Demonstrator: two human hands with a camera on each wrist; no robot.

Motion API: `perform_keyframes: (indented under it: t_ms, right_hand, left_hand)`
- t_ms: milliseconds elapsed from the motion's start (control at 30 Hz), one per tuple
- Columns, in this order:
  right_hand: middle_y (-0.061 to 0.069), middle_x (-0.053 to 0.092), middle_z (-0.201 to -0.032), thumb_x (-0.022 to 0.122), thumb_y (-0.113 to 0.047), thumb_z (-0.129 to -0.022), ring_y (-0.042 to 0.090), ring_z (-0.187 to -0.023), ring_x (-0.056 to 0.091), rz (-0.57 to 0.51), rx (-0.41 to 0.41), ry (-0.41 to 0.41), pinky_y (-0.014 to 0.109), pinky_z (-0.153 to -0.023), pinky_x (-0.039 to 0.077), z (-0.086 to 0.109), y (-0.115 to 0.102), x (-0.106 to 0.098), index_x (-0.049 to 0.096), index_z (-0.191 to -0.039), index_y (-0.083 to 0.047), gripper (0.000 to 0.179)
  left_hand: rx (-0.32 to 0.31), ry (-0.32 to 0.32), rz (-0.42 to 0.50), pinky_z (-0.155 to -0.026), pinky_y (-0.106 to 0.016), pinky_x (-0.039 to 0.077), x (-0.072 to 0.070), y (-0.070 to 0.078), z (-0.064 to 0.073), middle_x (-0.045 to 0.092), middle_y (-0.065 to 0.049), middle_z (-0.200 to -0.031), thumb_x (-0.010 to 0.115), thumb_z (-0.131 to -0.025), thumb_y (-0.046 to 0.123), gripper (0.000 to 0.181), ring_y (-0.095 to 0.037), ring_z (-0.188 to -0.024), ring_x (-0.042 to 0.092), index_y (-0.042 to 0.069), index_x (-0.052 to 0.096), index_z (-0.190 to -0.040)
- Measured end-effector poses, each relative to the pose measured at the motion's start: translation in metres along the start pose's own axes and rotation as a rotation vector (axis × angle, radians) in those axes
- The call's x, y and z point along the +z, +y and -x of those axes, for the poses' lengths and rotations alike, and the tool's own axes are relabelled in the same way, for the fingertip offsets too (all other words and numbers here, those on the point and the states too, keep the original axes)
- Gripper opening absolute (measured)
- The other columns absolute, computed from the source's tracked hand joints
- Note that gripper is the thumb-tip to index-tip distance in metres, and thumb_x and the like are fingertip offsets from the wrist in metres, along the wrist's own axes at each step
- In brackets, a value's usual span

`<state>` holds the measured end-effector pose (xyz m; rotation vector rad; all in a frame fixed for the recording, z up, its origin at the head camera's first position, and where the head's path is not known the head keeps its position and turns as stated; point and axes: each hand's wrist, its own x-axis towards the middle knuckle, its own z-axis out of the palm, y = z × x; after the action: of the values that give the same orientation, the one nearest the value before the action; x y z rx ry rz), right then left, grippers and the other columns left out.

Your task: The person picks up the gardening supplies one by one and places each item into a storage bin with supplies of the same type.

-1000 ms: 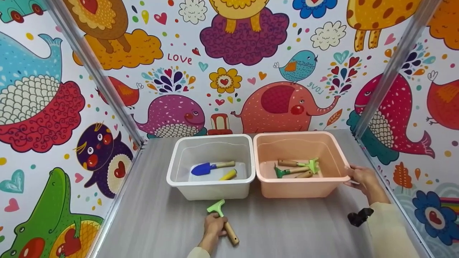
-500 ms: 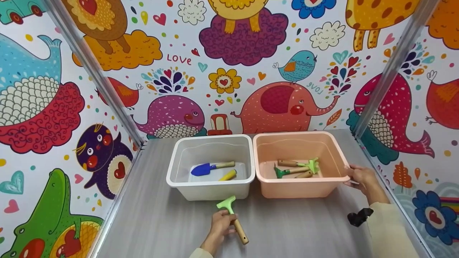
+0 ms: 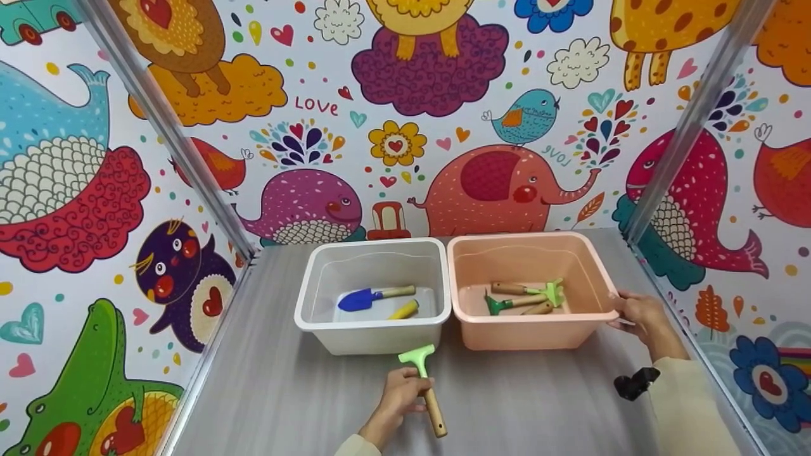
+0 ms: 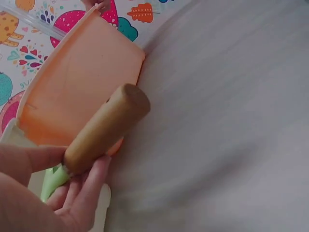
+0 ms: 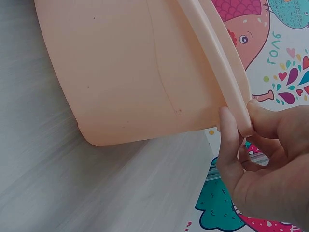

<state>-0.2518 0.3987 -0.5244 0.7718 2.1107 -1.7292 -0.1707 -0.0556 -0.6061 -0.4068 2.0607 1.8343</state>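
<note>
My left hand holds a small garden hoe in front of the two bins. The hoe has a light green T-shaped head pointing away from me and a wooden handle. In the left wrist view, thumb and fingers pinch the handle close to its green neck. My right hand grips the right rim of the peach bin. In the right wrist view, the thumb lies over that rim and the fingers are below it. Beside the peach bin stands a white bin.
A blue trowel and a yellow-ended tool lie in the white bin. The peach bin holds several wooden-handled tools, among them a light green fork and a dark green rake. Printed walls enclose the grey table.
My left hand has carried the hoe to the right along the front of the white bin. The right hand keeps its hold on the peach rim, and both bins stand still.
</note>
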Motion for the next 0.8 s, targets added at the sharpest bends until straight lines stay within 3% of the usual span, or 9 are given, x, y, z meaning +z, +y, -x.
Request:
perform_keyframes:
  t_ms: [233, 333, 400, 500, 600, 667, 800]
  right_hand:
    - [0.028, 0.033, -0.154, 0.051, -0.030, -0.104, 0.009, -0.086, 0.061, 0.032, -0.014, 0.018, 0.023, -0.080, 0.061, 0.001, 0.002, 0.002, 0.020, -0.158, -0.003, 0.068]
    - [0.031, 0.031, -0.154, 0.050, -0.028, -0.105, 0.009, -0.085, 0.060, 0.041, -0.040, 0.010, 0.023, -0.077, 0.061, 0.001, 0.003, 0.001, 0.018, -0.157, 0.000, 0.067]
    - [0.032, 0.038, -0.148, 0.049, -0.027, -0.105, 0.008, -0.083, 0.060, 0.043, -0.052, 0.003, 0.023, -0.076, 0.061, 0.002, 0.003, 0.001, 0.018, -0.156, 0.002, 0.067]
    - [0.023, 0.055, -0.131, 0.050, -0.027, -0.105, 0.008, -0.081, 0.061, 0.032, -0.042, -0.003, 0.024, -0.076, 0.061, 0.002, 0.002, 0.000, 0.020, -0.156, 0.002, 0.066]
    - [0.016, 0.060, -0.121, 0.051, -0.027, -0.105, 0.008, -0.080, 0.062, 0.028, -0.038, -0.010, 0.024, -0.077, 0.062, 0.001, 0.001, -0.002, 0.020, -0.156, 0.002, 0.067]
    - [0.022, 0.056, -0.128, 0.050, -0.027, -0.105, 0.008, -0.081, 0.061, 0.033, -0.038, -0.015, 0.024, -0.077, 0.062, 0.001, 0.001, -0.002, 0.019, -0.156, 0.002, 0.066]
    - [0.030, 0.036, -0.150, 0.049, -0.027, -0.105, 0.010, -0.085, 0.060, 0.034, -0.031, -0.007, 0.025, -0.078, 0.062, 0.000, 0.002, 0.001, 0.019, -0.157, 0.002, 0.067]
  left_hand:
    - [0.040, -0.024, -0.048, -0.061, -0.033, 0.062, 0.008, 0.014, 0.001, 0.071, -0.008, -0.093, 0.073, -0.085, 0.010, 0.037, -0.015, -0.081, 0.065, -0.006, 0.063, -0.117]
    - [0.054, -0.032, -0.059, -0.060, -0.033, 0.062, 0.009, 0.020, 0.002, 0.072, -0.007, -0.092, 0.073, -0.085, 0.010, 0.036, -0.014, -0.079, 0.065, -0.006, 0.064, -0.116]
    - [0.057, -0.037, -0.058, -0.060, -0.033, 0.062, 0.010, 0.023, 0.003, 0.073, -0.007, -0.092, 0.073, -0.084, 0.010, 0.035, -0.014, -0.079, 0.065, -0.005, 0.064, -0.115]
    - [0.057, -0.046, -0.062, -0.060, -0.034, 0.063, 0.011, 0.029, 0.004, 0.072, -0.007, -0.093, 0.074, -0.085, 0.010, 0.036, -0.015, -0.079, 0.066, -0.006, 0.064, -0.115]
    - [0.063, -0.051, -0.074, -0.059, -0.034, 0.063, 0.012, 0.033, 0.006, 0.072, -0.008, -0.093, 0.074, -0.085, 0.010, 0.035, -0.015, -0.080, 0.066, -0.005, 0.064, -0.115]
    - [0.066, -0.056, -0.080, -0.057, -0.033, 0.062, 0.014, 0.035, 0.008, 0.072, -0.008, -0.092, 0.074, -0.085, 0.010, 0.034, -0.016, -0.079, 0.066, -0.005, 0.064, -0.114]
    - [0.055, -0.069, -0.101, -0.055, -0.031, 0.061, 0.017, 0.039, 0.010, 0.071, -0.008, -0.089, 0.075, -0.084, 0.010, 0.032, -0.015, -0.077, 0.067, -0.003, 0.065, -0.111]
